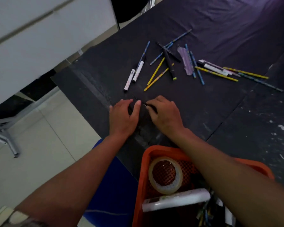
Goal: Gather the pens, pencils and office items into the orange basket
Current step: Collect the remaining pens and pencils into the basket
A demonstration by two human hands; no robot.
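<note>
Dark tabletop [211, 112]: my right hand [165, 114] pinches a thin black pen [142, 102], left hand [124, 115] fingers spread flat beside it; I'd lift level, then drop into the orange basket [147, 154].

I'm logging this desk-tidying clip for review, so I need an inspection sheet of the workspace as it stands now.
Surface: black cloth-covered table, paint-flecked at right.
Job's things: orange plastic basket holds a clear tape roll and a white tube; scattered yellow and blue pencils, white markers and a black marker lie on the cloth.
Clutter: purple strip among the pencils.
Grippers: left hand rests on the table; right hand pinches a thin dark pen.
Cables: nothing seen.
Surroundings: tiled floor, white cabinet, blue chair.
</note>
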